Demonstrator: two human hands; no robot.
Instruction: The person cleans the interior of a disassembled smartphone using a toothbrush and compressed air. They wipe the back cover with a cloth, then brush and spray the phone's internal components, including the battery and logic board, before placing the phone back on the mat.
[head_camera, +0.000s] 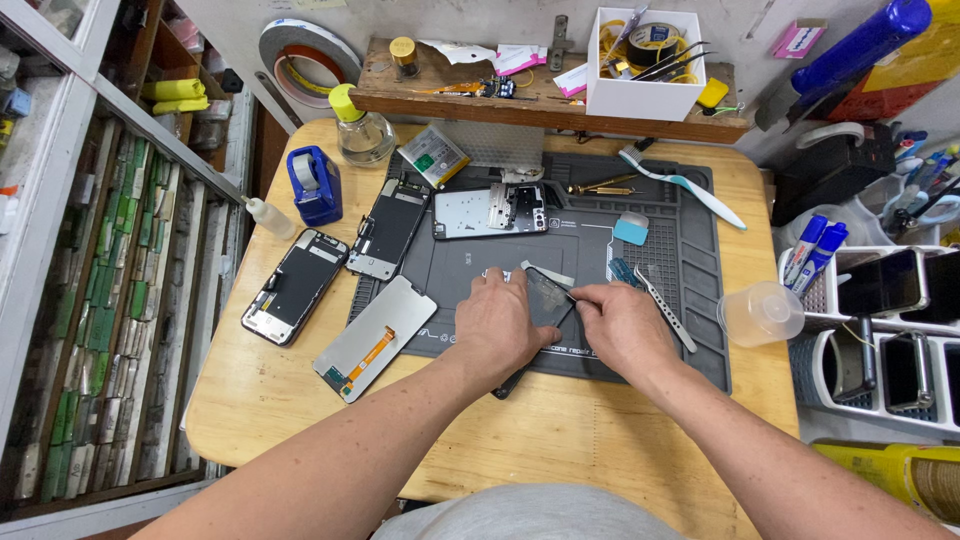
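The dark phone lies slanted near-left to far-right between both grips, left hand pressing it, right hand pinching its right edge.

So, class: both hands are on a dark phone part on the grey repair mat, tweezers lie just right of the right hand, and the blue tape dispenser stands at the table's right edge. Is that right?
Not quite. In the head view the blue tape dispenser stands at the table's back left. The rest holds: left hand and right hand are on the dark phone part on the grey repair mat, tweezers just right.
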